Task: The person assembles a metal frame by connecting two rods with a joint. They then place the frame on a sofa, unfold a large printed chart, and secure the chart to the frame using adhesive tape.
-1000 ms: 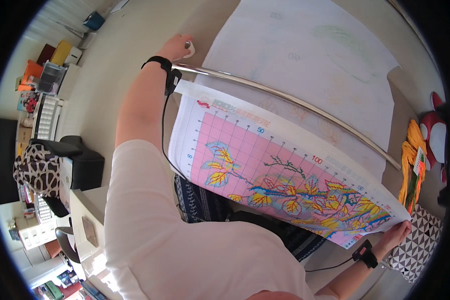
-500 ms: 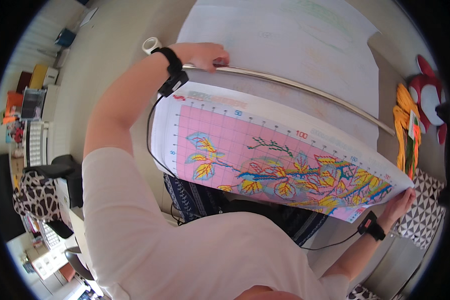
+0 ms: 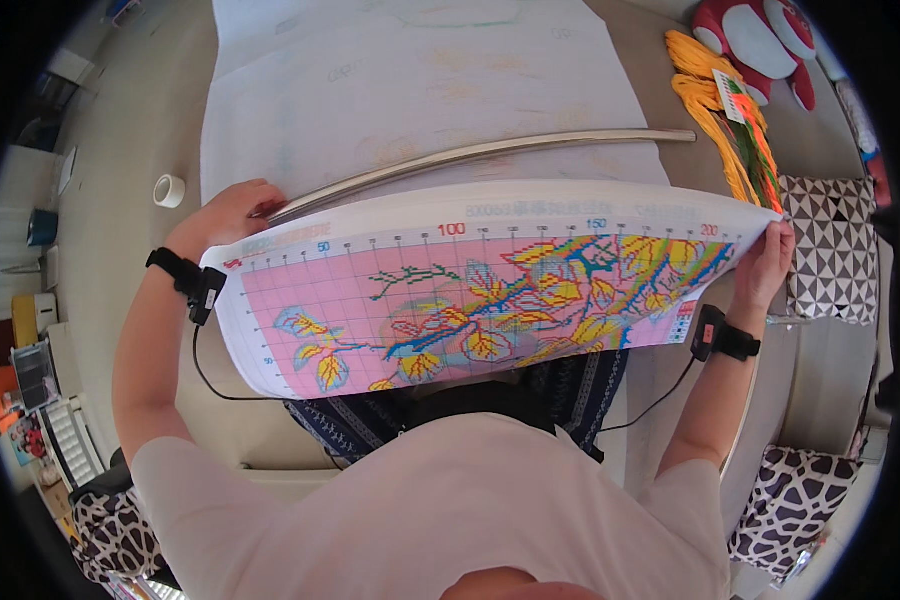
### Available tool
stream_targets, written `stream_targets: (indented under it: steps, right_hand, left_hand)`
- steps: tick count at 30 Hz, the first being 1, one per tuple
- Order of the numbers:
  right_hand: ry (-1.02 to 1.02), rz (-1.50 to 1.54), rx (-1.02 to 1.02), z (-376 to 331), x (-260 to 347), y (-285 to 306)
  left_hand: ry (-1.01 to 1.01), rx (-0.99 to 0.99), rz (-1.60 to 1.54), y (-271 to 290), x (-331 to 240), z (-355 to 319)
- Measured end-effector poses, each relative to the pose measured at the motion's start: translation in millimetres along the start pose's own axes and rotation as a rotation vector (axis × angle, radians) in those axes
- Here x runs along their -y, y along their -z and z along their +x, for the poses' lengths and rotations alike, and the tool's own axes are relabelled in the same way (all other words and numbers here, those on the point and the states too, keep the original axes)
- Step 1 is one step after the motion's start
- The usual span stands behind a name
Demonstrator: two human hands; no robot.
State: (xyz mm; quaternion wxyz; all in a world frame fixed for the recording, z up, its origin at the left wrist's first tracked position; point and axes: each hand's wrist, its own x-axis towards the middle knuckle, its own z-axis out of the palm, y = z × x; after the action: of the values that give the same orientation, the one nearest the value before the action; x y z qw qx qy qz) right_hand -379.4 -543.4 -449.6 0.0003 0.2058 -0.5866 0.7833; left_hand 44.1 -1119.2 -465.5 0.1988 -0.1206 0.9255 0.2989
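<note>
A long piece of cross-stitch fabric (image 3: 470,300) is folded over toward me, its printed side showing a pink grid with yellow and blue leaves. The pale back of the fabric (image 3: 410,100) stretches away across the table. A silvery metal rod (image 3: 490,150) lies across that back, close behind the fold. My left hand (image 3: 238,210) is closed at the rod's left end, beside the fabric's left corner; its fingertips are partly hidden. At the far right corner, my right hand (image 3: 767,262) pinches the fabric edge. The rod's right end is free.
A white tape roll (image 3: 169,191) sits on the table to the left. Skeins of yellow, orange and green thread (image 3: 715,100) lie at the right, near a red and white plush toy (image 3: 755,40). Patterned cushions (image 3: 832,250) are beyond. Cables run from both wrist devices.
My view has turned, so the fabric and rod sit differently in the picture. My left hand stays by the rod's left end, now nearer the fabric corner. The right hand still holds its corner.
</note>
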Motion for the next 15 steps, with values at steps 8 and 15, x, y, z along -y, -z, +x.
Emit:
stream_targets:
  steps: [8,15]
  right_hand:
    - [-0.029,-0.003,0.014,0,0,-2]
    - [-0.043,-0.032,0.001,2,-8,-2]
  left_hand:
    - [0.034,0.053,0.077,17,11,16]
    - [0.036,-0.049,0.042,15,7,-1]
